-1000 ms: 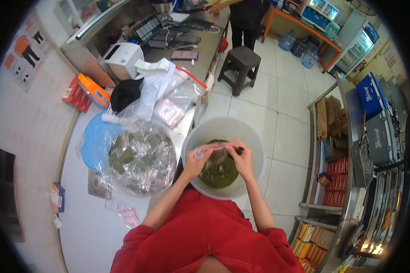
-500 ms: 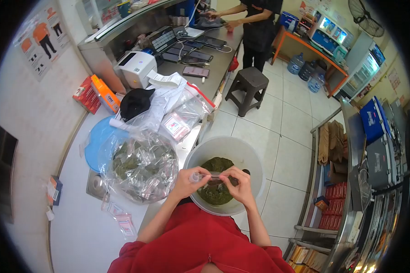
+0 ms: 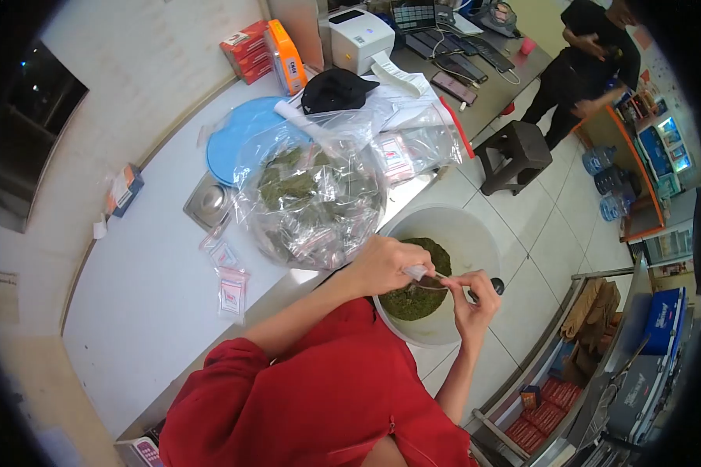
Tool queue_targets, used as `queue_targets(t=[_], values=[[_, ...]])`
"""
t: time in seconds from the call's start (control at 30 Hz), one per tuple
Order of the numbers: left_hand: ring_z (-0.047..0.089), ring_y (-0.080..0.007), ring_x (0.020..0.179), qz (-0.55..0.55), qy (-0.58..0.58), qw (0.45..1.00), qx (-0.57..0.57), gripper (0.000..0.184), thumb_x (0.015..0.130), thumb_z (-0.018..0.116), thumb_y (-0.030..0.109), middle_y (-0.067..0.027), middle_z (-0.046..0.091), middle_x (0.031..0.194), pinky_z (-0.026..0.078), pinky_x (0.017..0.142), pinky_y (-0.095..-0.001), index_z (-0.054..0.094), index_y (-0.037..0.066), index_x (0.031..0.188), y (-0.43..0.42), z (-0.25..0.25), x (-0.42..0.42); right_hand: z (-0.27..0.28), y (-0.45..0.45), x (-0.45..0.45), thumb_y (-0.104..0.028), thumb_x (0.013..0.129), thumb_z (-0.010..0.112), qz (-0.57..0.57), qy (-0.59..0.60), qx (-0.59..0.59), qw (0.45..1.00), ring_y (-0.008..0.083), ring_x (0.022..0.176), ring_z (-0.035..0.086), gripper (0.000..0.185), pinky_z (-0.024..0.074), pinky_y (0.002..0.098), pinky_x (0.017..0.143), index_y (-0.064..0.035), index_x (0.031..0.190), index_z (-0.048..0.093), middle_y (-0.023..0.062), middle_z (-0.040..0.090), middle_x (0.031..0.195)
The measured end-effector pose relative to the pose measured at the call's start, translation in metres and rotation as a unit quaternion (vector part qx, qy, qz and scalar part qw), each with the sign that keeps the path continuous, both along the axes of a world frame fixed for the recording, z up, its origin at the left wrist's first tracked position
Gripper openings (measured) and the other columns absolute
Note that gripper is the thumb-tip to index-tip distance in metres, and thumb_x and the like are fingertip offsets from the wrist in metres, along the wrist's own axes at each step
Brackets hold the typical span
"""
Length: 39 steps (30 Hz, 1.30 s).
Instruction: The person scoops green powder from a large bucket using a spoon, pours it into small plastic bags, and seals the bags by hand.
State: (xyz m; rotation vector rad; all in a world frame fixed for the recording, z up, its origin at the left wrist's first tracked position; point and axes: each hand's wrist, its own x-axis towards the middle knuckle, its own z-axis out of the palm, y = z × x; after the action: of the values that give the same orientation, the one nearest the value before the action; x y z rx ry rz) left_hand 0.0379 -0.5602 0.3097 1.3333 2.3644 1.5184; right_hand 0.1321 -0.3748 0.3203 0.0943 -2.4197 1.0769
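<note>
Over a translucent white tub [image 3: 479, 233] that holds dark green ground material [image 3: 414, 302], both hands pinch a small clear bag [image 3: 430, 285]. My left hand [image 3: 389, 268] is closed on its left side, with a small whitish translucent piece showing at the fingers. At the other end, my right hand [image 3: 475, 300] grips the bag's edge between thumb and fingers. A black handle end [image 3: 497, 286] shows at the tub's right rim, partly behind my right hand. Left of the tub, a large clear plastic bag [image 3: 311, 202] holds many small packets with green contents.
On the white table [image 3: 156, 311] lie small labelled bags [image 3: 232, 292], a metal scale [image 3: 209, 201], a blue lid [image 3: 245, 140] and a black cap [image 3: 339, 89]. A label printer [image 3: 360, 39] stands behind. A stool [image 3: 515, 152] and another person [image 3: 584, 70] are at the upper right.
The view has swung left, so the table and tub sit differently in it. Both hands still hold the small bag over the tub. The other person now faces more this way.
</note>
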Motion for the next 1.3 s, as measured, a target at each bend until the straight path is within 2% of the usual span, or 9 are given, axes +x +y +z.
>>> queue_targets(t=[0.2,0.57,0.83,0.93,1.03,1.1,1.13,1.17,1.3], values=[[0.06,-0.0215,0.057,0.051,0.196,0.976,-0.079,0.016,0.065,0.064,0.007,0.0013,0.061,0.072,0.044,0.05,-0.0334,0.061,0.014,0.08,-0.051,0.073,-0.011,0.025,-0.04,-0.021,0.006,0.072,0.069,0.034,0.035,-0.07,0.996,0.0191,0.066,0.061,0.009,0.0465,0.0263,0.057,0.0015,0.078,0.063,0.0099,0.062,0.077],[0.063,-0.0261,0.064,0.044,-0.022,0.999,-0.007,0.005,0.074,0.064,0.008,-0.0061,0.065,0.075,0.048,0.054,-0.0354,0.063,0.009,0.079,-0.035,0.041,0.009,0.023,-0.047,-0.025,0.002,0.069,0.067,0.085,0.063,-0.033,0.994,0.0224,0.063,0.061,0.012,0.0477,0.0296,0.054,-0.0025,0.077,0.06,0.0073,0.06,0.074],[0.064,-0.0235,0.065,0.237,0.148,0.96,-0.027,0.003,0.07,0.066,0.01,-0.0057,0.067,0.074,0.05,0.056,-0.0334,0.065,0.008,0.072,-0.077,0.077,-0.02,0.03,-0.025,-0.032,0.002,0.07,0.07,0.016,0.054,-0.013,0.998,0.0201,0.058,0.056,0.011,0.0428,0.028,0.05,-0.0015,0.074,0.06,0.0078,0.056,0.066],[0.065,-0.0266,0.078,0.34,0.136,0.925,-0.101,0.022,0.072,0.071,0.015,-0.0094,0.067,0.086,0.051,0.065,-0.0359,0.066,0.006,0.091,-0.118,0.094,-0.034,0.033,-0.003,-0.021,-0.003,0.072,0.071,-0.047,-0.033,-0.05,0.997,0.0224,0.062,0.059,0.01,0.0472,0.0291,0.055,-0.0036,0.074,0.062,0.0085,0.057,0.069],[0.058,-0.0345,0.102,0.355,0.144,0.903,-0.193,0.074,0.073,0.075,0.024,-0.0168,0.054,0.123,0.047,0.084,-0.0397,0.036,0.005,0.132,-0.112,0.069,-0.036,0.009,-0.005,-0.013,-0.022,0.078,0.071,0.004,-0.109,-0.019,0.994,0.0235,0.063,0.06,0.021,0.0484,0.0317,0.058,-0.0037,0.073,0.062,0.0105,0.059,0.07],[0.057,-0.0296,0.103,0.312,0.114,0.94,-0.082,0.071,0.079,0.071,0.025,-0.0165,0.054,0.122,0.047,0.084,-0.0364,0.034,0.004,0.135,-0.09,0.027,-0.022,0.01,-0.022,-0.01,-0.028,0.077,0.072,0.065,-0.131,-0.014,0.989,0.0241,0.063,0.06,0.028,0.0478,0.0325,0.058,-0.0029,0.073,0.062,0.0103,0.058,0.068],[0.056,-0.0261,0.103,0.248,-0.135,0.958,0.051,0.067,0.082,0.068,0.023,-0.0161,0.053,0.121,0.046,0.085,-0.0348,0.033,0.003,0.135,-0.07,0.016,-0.007,0.012,-0.038,-0.008,-0.028,0.075,0.074,0.076,-0.123,-0.058,0.988,0.0237,0.062,0.059,0.028,0.0469,0.0322,0.056,-0.0023,0.074,0.063,0.0094,0.057,0.065],[0.055,-0.0226,0.104,0.163,-0.385,0.894,0.158,0.064,0.085,0.065,0.021,-0.0156,0.053,0.121,0.045,0.086,-0.0333,0.032,0.002,0.136,-0.047,0.005,0.012,0.008,-0.051,-0.009,-0.027,0.077,0.073,0.069,-0.107,-0.089,0.988,0.0246,0.065,0.061,0.026,0.0478,0.0324,0.058,-0.0027,0.076,0.064,0.0105,0.059,0.068],[0.055,-0.0187,0.101,0.058,-0.518,0.8,0.296,0.051,0.089,0.057,0.011,-0.017,0.053,0.12,0.047,0.085,-0.0335,0.035,-0.003,0.133,-0.005,-0.021,0.029,-0.013,-0.054,-0.013,-0.02,0.078,0.069,0.025,-0.167,-0.228,0.959,0.0257,0.073,0.064,0.02,0.0497,0.033,0.065,-0.0035,0.088,0.067,0.0136,0.065,0.081]])
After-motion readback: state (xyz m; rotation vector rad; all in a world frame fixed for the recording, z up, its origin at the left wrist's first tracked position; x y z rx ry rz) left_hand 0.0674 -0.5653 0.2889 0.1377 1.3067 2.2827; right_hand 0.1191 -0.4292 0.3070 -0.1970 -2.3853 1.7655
